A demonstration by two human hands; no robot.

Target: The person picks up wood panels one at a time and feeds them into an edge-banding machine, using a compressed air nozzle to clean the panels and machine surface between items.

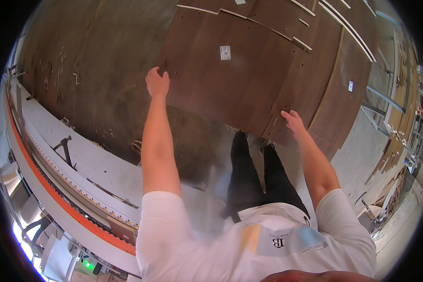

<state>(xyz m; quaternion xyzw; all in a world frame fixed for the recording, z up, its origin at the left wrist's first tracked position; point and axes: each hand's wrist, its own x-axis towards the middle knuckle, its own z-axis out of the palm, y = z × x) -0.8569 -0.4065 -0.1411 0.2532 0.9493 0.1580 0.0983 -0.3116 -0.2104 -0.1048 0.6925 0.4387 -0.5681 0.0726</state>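
A wide dark brown wooden panel [211, 89], with a small white label and drilled holes, lies in front of me on a spread of similar boards. My left hand [158, 83] is at its left edge, thumb and fingers apart, with nothing visible between them. Over the near right part of the panel is my right hand [294, 122], its fingers stretched out and loosely parted. Whether either hand touches the wood I cannot tell. Beyond the right hand runs another brown board [345, 101], which also carries a white label.
On the left stands a long machine with an orange strip [75, 211], a chain-like track and a pale bed [87, 157]. Scraps [76, 79] lie on the brown floor. Pale strips [350, 28] rest on the far boards. Metal frames [385, 98] stand at the right.
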